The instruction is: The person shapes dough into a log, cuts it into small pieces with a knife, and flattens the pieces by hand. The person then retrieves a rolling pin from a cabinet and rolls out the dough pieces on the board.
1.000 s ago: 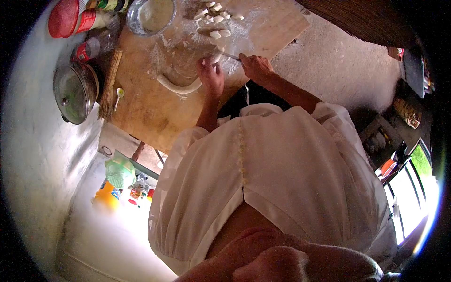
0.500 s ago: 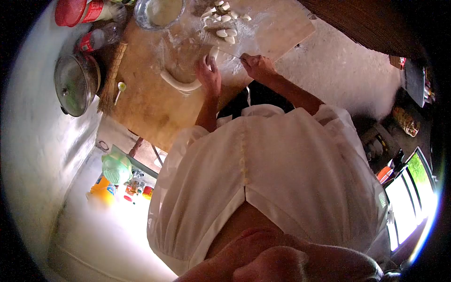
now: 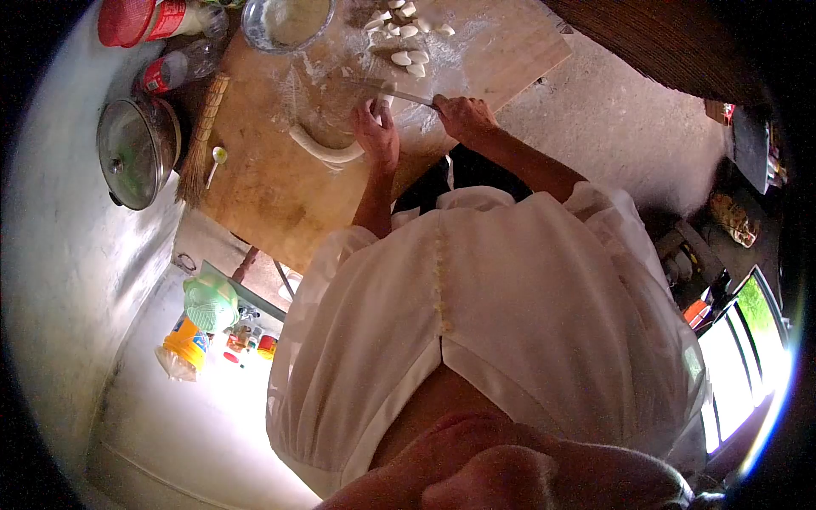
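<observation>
My right hand (image 3: 466,117) is wrapped round the handle of a knife (image 3: 410,96). Its blade points left and lies across the end of a pale dough rope (image 3: 321,151). My left hand (image 3: 376,136) grips that rope close to the blade, with the fingers covering part of it. The rest of the dough curves away to the left on a floured wooden board (image 3: 255,187). Beyond the knife lie a few cut dough pieces (image 3: 401,59), and several more pieces (image 3: 408,31) are scattered behind them.
A bowl (image 3: 316,34) with flour-like contents stands at the back left. Along the left edge are a red-lidded jar (image 3: 167,19), a plastic bottle (image 3: 180,66), a glass-lidded pan (image 3: 127,161), a straw brush (image 3: 204,136) and a spoon (image 3: 219,156).
The knife blade has tilted, so its flat side now shows, reaching left over the dough rope's end. My left hand has barely moved and keeps its grip on the dough.
</observation>
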